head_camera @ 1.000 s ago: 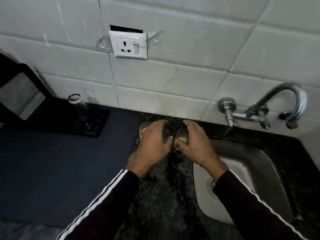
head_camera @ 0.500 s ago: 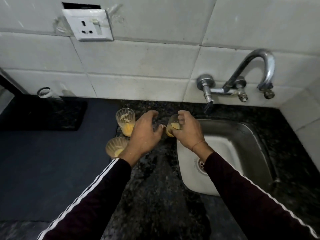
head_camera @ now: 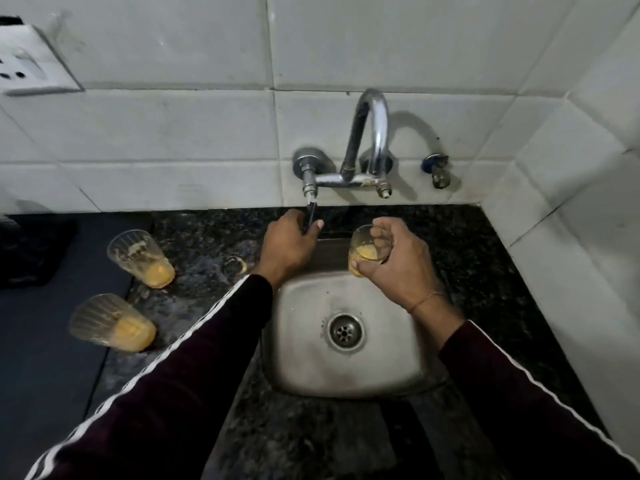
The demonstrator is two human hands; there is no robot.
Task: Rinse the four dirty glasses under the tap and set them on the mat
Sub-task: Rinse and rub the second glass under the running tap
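Left hand [head_camera: 289, 245] clenched round tap lever [head_camera: 310, 216], right hand [head_camera: 398, 263] grasping glass [head_camera: 365, 252] over sink [head_camera: 311, 368]

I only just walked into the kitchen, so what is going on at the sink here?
A person is about to rinse dirty glasses. The left hand grips the tap handle, while the right hand holds a glass with yellow residue over the sink. No water is visibly running. Two more dirty glasses stand on the counter to the left; a fourth seems to sit behind the left wrist, mostly hidden.
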